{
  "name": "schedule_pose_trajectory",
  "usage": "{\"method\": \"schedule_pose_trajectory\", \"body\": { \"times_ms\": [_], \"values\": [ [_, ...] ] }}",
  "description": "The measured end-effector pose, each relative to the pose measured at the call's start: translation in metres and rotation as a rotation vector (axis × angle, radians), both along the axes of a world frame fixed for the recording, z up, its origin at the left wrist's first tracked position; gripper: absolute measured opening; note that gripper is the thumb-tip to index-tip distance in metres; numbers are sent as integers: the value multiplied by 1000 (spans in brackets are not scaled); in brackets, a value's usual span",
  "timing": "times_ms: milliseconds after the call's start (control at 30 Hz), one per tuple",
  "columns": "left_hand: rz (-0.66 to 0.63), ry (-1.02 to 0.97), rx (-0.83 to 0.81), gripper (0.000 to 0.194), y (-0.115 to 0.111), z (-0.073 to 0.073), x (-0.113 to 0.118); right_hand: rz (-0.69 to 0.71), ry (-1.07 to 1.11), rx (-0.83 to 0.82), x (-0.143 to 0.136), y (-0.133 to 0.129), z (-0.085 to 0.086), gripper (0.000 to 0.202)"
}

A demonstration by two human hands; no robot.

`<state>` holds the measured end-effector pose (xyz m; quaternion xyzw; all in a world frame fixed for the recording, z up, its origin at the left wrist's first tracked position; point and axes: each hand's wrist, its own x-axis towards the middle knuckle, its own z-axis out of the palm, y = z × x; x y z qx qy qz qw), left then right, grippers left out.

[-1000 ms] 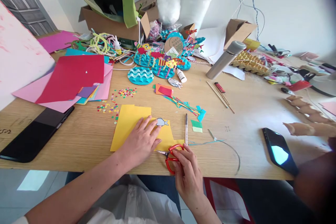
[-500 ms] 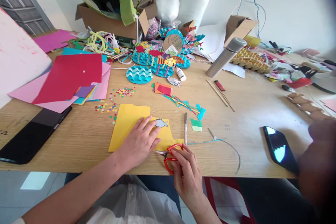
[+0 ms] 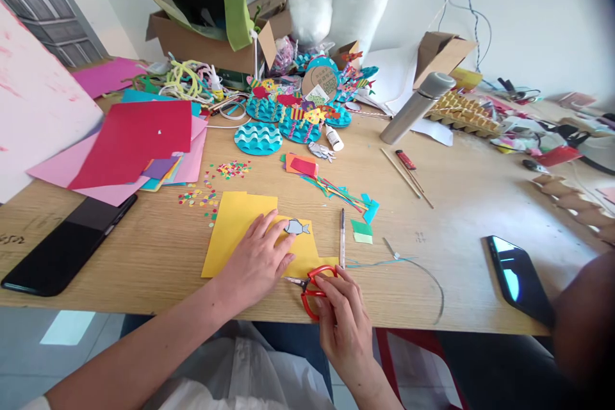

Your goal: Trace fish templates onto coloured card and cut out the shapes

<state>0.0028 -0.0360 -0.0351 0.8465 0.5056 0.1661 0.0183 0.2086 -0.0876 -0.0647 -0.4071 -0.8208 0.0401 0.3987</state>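
Note:
My left hand (image 3: 259, 253) lies with fingers spread on yellow paper (image 3: 235, 218) near the table's front edge. Beside its fingertips, a small grey fish cutout (image 3: 296, 227) rests on the same paper. My right hand (image 3: 344, 314) has its fingers on the red handles of the scissors (image 3: 313, 291), whose tips point left toward my left hand. Just beyond the scissors stretches a pen (image 3: 342, 237), with green paper pieces (image 3: 362, 231) to its right.
Red paper (image 3: 139, 134) tops a stack at left, above a black phone (image 3: 62, 250). Behind are wavy blue crafts (image 3: 258, 138) and a steel flask (image 3: 416, 109). Another phone (image 3: 519, 278) lies at right, near a blurred, dark shape at the frame's edge.
The view has shifted slightly, so the table's contents appear a little further right. Both hands and the scissors hold nearly the same places on the table.

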Motion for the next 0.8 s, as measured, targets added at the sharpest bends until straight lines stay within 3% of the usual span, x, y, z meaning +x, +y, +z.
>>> {"method": "schedule_pose_trajectory", "body": {
  "times_ms": [200,367,567,800],
  "values": [
    [-26,9,-25,34,-2,3,0,-25,-18,4,0,0,-2,37],
    [26,68,-26,32,-2,13,-23,-27,-29,14,0,-1,-1,37],
    [66,158,-11,32,21,16,-57,-13,-15,12,1,-1,-2,37],
    [22,205,-20,32,34,13,-65,-2,12,52,0,3,-5,37]
  ]
}}
